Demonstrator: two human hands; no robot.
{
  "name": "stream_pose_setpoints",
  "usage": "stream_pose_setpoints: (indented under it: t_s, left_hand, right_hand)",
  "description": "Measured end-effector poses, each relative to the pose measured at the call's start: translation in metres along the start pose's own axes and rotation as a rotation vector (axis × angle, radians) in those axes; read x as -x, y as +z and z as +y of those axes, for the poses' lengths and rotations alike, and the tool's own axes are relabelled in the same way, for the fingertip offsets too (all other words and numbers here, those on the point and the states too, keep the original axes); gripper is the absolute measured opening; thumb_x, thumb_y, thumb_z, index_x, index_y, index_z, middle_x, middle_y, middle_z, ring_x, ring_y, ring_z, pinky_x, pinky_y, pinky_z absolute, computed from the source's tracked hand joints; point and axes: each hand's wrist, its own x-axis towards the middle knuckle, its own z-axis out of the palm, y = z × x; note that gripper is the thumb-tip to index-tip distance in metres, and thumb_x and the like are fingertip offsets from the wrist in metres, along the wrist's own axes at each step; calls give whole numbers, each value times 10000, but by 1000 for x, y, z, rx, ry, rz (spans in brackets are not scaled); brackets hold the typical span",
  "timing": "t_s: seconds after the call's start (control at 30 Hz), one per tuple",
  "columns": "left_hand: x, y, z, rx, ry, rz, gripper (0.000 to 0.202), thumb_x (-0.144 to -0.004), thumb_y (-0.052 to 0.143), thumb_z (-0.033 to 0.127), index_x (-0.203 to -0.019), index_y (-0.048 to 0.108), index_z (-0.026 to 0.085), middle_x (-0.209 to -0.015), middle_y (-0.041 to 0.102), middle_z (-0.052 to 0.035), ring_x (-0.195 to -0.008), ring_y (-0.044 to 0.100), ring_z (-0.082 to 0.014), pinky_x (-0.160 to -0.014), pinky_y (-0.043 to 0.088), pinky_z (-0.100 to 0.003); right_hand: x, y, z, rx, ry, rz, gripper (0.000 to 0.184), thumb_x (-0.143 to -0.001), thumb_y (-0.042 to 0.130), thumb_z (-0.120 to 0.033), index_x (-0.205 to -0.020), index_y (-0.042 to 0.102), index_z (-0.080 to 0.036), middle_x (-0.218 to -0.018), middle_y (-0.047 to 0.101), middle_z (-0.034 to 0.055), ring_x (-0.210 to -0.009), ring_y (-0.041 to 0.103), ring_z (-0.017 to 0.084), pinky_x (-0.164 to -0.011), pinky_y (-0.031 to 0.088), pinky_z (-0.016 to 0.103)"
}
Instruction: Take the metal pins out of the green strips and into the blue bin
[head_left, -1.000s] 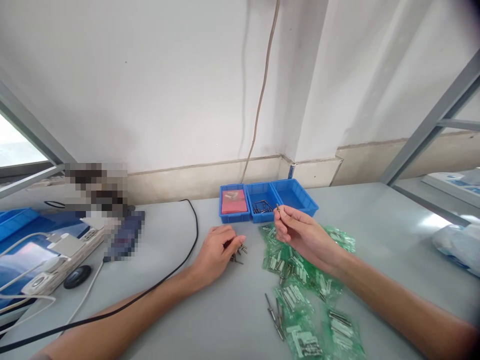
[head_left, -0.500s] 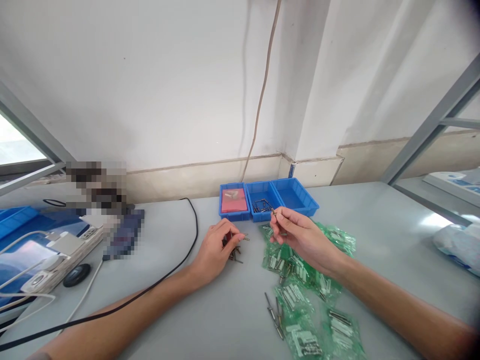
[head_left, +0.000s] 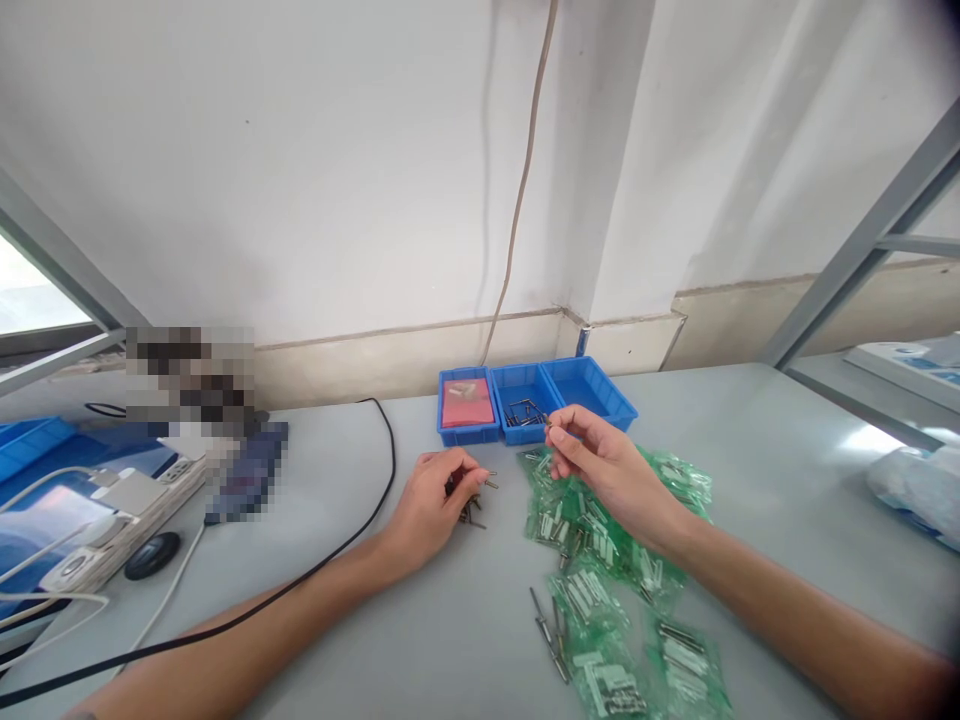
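My left hand (head_left: 433, 505) rests on the table with thumb and fingers closed on metal pins; one tip (head_left: 491, 481) pokes out past the fingertips. Just beneath it lies a small heap of similar pins (head_left: 471, 515), partly hidden by the hand. My right hand (head_left: 600, 455) is raised in front of the blue trays, its thumb and index finger pinching a slim metal pin (head_left: 550, 423). Below and around that hand are green plastic packets (head_left: 589, 595) of silver and dark metal pieces. Several loose metal pins (head_left: 550, 632) lie left of the packets.
Along the back stand a blue tray with red sheets (head_left: 466, 405), a blue tray with loose pins (head_left: 517, 380) and another blue tray (head_left: 589, 390). A black cable (head_left: 330, 560) crosses over my left forearm. A power strip (head_left: 90, 560) and black mouse (head_left: 153, 555) sit left.
My right hand has shifted very slightly, and its fingers have rolled a little around the pin. The left hand has stayed nearly still.
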Motion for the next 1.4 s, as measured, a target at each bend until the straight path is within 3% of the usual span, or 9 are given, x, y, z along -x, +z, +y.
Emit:
stream_pose_setpoints:
  t_s: [0.17, 0.3, 0.5, 0.63, 0.73, 0.8, 1.03, 1.4]
  left_hand:
    - [-1, 0, -3, -87, 73, -40, 463, -1118, 492, 382, -695, 511, 196, -678, 585, 22, -709, 524, -171, -849, 398, -342]
    - [-2, 0, -3, -94, 104, -64, 564, -1105, 523, 422, -593, 465, 191, -571, 529, 26, -673, 493, -174, -877, 400, -351]
    - [-3, -1, 1, -56, 102, -50, 454, -1070, 609, 422, -672, 648, 207, -668, 687, 8, -729, 565, -188, -933, 418, -370]
    - [-3, -1, 1, -42, 123, -42, 385, -1054, 644, 465, -771, 736, 220, -753, 737, -4, -778, 609, -195, -936, 417, -377]
    - [-3, -1, 1, -30, 136, -33, 352, -1037, 674, 477, -810, 770, 227, -795, 750, -8, -808, 631, -198, -920, 413, -374]
    - [-2, -1, 1, -26, 139, -31, 328, -1034, 684, 464, -826, 779, 229, -805, 751, -7, -813, 636, -196, -909, 411, -368]
    - [-2, -1, -1, -18, 145, -40, 298, -1011, 711, 488, -858, 801, 249, -859, 773, -7, -857, 657, -205, -922, 411, -372]
    - [-1, -2, -1, 11, 151, -46, 245, -970, 759, 505, -879, 846, 294, -891, 802, -12, -856, 677, -219, -928, 438, -391]
  right_hand:
    - [5, 1, 0, 256, -172, 76, 194, -1032, 643, -458, -983, 614, -274, -833, 564, -14, -708, 522, 181, -688, 467, 332]
    - [8, 2, -3, 314, -204, 104, 184, -1043, 619, -461, -1006, 653, -284, -838, 599, 6, -711, 524, 199, -674, 453, 347]
    - [6, 3, -7, 48, -73, 5, 307, -985, 684, -559, -984, 722, -254, -928, 644, 35, -676, 498, 176, -653, 433, 346]
    - [6, 4, -7, -209, 64, -132, 284, -982, 725, -515, -958, 725, -232, -830, 553, -8, -638, 423, 133, -655, 409, 314]
    - [7, 4, -5, -314, 122, -198, 252, -974, 752, -477, -959, 713, -228, -880, 549, -11, -626, 392, 110, -669, 411, 305]
    - [7, 4, -4, -274, 108, -197, 262, -959, 769, -482, -956, 700, -229, -915, 566, -5, -635, 410, 110, -672, 414, 307]
    - [7, 4, -2, 174, -102, -39, 256, -958, 740, -508, -952, 695, -256, -809, 590, -4, -725, 505, 186, -663, 413, 327]
    - [1, 2, 3, 207, -81, 57, 277, -912, 775, -522, -933, 694, -258, -794, 625, -1, -710, 550, 194, -672, 453, 348]
